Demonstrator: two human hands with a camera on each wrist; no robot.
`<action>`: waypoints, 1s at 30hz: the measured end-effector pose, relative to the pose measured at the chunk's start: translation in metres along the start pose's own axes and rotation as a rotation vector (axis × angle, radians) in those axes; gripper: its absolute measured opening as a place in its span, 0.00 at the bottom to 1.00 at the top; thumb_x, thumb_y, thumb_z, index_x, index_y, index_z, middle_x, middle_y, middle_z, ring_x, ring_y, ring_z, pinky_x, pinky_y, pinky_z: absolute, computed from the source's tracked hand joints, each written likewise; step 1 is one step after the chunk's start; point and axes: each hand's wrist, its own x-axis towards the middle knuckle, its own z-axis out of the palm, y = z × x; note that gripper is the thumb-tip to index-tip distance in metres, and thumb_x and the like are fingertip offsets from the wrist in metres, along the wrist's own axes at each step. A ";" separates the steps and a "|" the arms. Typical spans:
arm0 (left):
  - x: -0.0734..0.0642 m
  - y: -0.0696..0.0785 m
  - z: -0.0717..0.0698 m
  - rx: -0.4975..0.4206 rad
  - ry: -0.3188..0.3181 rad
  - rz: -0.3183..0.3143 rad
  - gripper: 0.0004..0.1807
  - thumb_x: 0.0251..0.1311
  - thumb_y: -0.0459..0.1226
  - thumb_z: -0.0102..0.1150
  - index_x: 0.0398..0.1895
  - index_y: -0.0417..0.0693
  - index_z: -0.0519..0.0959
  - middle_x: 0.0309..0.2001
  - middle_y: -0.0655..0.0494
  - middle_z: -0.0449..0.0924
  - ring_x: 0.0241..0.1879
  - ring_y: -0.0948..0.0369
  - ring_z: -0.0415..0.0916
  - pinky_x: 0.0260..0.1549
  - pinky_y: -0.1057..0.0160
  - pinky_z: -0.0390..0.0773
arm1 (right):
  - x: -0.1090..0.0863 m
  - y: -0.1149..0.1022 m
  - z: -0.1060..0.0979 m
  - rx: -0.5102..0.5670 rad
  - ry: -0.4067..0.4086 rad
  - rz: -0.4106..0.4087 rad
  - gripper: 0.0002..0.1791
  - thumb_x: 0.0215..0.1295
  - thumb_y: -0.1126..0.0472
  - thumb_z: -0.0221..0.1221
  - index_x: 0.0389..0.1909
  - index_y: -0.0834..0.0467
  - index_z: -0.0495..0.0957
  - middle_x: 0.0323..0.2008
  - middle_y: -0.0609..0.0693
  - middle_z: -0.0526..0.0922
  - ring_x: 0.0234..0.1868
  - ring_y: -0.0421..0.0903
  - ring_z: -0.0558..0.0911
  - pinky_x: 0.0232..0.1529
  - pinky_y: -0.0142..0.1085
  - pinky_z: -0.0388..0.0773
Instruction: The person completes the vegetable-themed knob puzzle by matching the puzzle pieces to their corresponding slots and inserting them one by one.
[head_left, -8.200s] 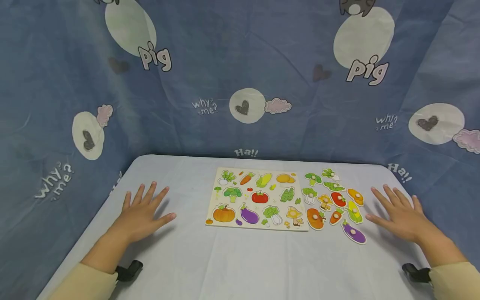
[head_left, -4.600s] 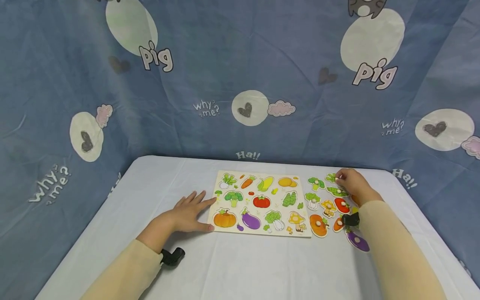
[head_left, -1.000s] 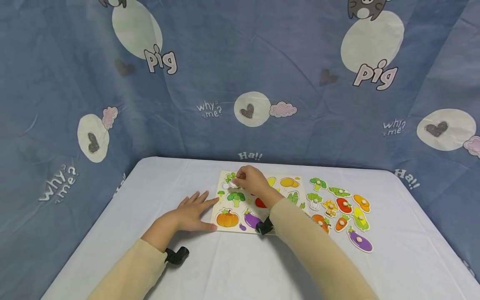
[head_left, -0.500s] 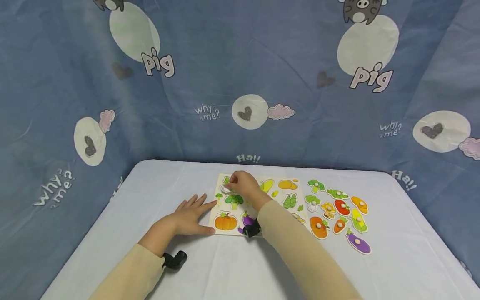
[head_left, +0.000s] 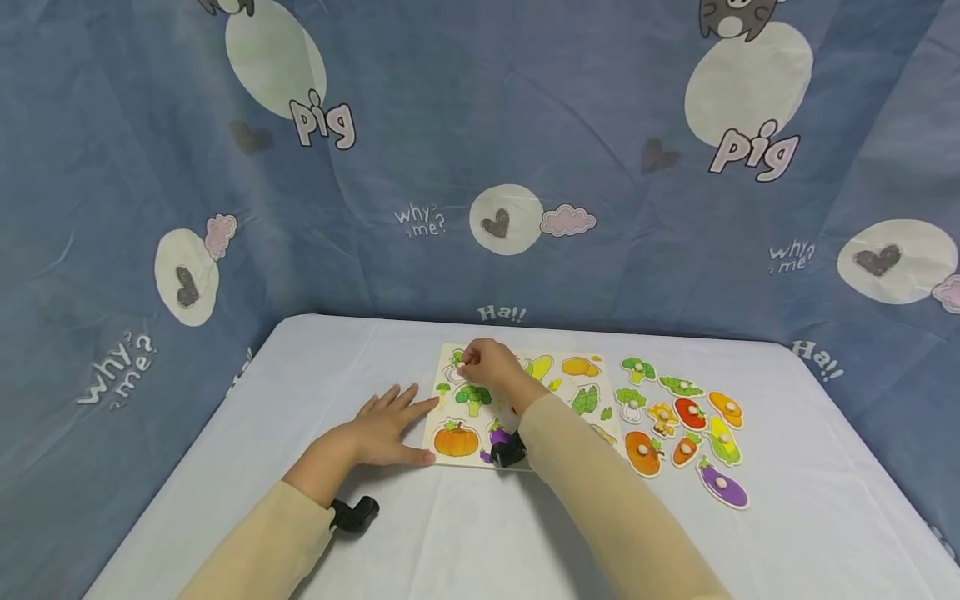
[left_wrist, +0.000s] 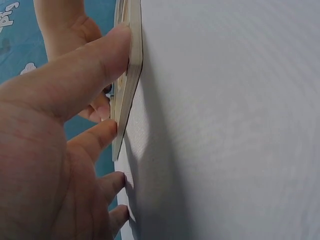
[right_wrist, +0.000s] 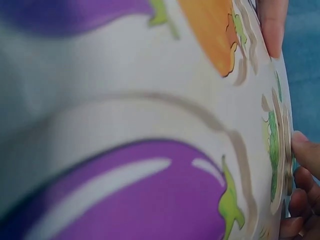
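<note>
My right hand pinches a white turnip puzzle piece with green leaves over the upper left corner of the vegetable board. The fingers partly cover this piece, which overlaps the printed turnip spot. In the right wrist view, its edge shows close over the board beside the fingertips, past the large purple eggplant recess. My left hand lies spread at the board's left edge. In the left wrist view, its thumb and index fingertip touch the edge of the board.
Right of the board lie several loose knobbed pieces, among them a broccoli, a tomato, a pumpkin and an eggplant. The white table ends at a blue printed curtain behind.
Both hands were spread apart at the sides. My left hand came to the board's edge; my right hand took the turnip piece from the loose ones and carried it left to the board's upper left corner.
</note>
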 end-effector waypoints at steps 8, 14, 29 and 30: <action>-0.002 0.003 -0.003 -0.001 -0.010 0.010 0.53 0.53 0.68 0.62 0.79 0.59 0.57 0.79 0.39 0.44 0.77 0.36 0.37 0.71 0.33 0.39 | 0.007 -0.002 0.004 -0.016 0.024 0.039 0.07 0.66 0.56 0.67 0.37 0.53 0.79 0.34 0.49 0.77 0.36 0.46 0.75 0.42 0.38 0.75; -0.002 0.004 -0.003 0.003 -0.013 0.003 0.53 0.53 0.68 0.62 0.79 0.60 0.57 0.79 0.40 0.44 0.77 0.37 0.37 0.71 0.33 0.39 | 0.009 -0.004 0.007 -0.057 0.037 0.052 0.08 0.66 0.54 0.67 0.38 0.53 0.79 0.35 0.48 0.78 0.35 0.46 0.75 0.41 0.39 0.74; -0.004 0.004 -0.004 -0.011 -0.011 0.004 0.53 0.54 0.66 0.63 0.79 0.58 0.57 0.79 0.39 0.44 0.77 0.36 0.37 0.71 0.33 0.39 | 0.004 -0.005 0.006 -0.026 0.029 0.038 0.07 0.67 0.56 0.66 0.41 0.54 0.80 0.36 0.49 0.79 0.36 0.46 0.76 0.42 0.39 0.76; -0.004 0.004 -0.004 -0.011 -0.012 0.002 0.53 0.53 0.67 0.63 0.79 0.58 0.57 0.79 0.40 0.44 0.77 0.37 0.37 0.71 0.33 0.39 | 0.003 -0.005 0.006 -0.013 0.027 0.039 0.08 0.67 0.56 0.66 0.42 0.53 0.80 0.36 0.49 0.79 0.37 0.46 0.76 0.41 0.39 0.77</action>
